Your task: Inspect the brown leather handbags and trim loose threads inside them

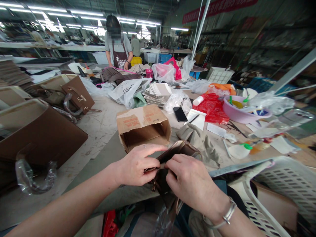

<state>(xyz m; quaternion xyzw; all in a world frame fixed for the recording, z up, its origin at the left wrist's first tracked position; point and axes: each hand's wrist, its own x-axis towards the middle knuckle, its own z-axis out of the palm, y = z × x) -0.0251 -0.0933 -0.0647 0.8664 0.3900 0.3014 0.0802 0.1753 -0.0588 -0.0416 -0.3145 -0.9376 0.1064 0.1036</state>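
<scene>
A small dark brown leather bag (172, 154) sits low in the middle, just in front of me. My left hand (137, 164) pinches its upper edge, thumb below and fingers curled over the top. My right hand (191, 181), with a silver bracelet at the wrist, grips the same edge from the right, fingers bent inward. The lower part of the bag hangs down between my hands over clear plastic wrap (165, 220). An open cardboard box (143, 128) lies on its side right behind the bag.
Large brown bags (46, 135) with plastic-wrapped handles lie at left. A white plastic basket (278, 187) is at lower right. A black phone (180, 114), grey cloth (199, 140), red bag (213, 108) and pink basin (240, 113) crowd the table. A person in an apron (118, 46) works at the far end.
</scene>
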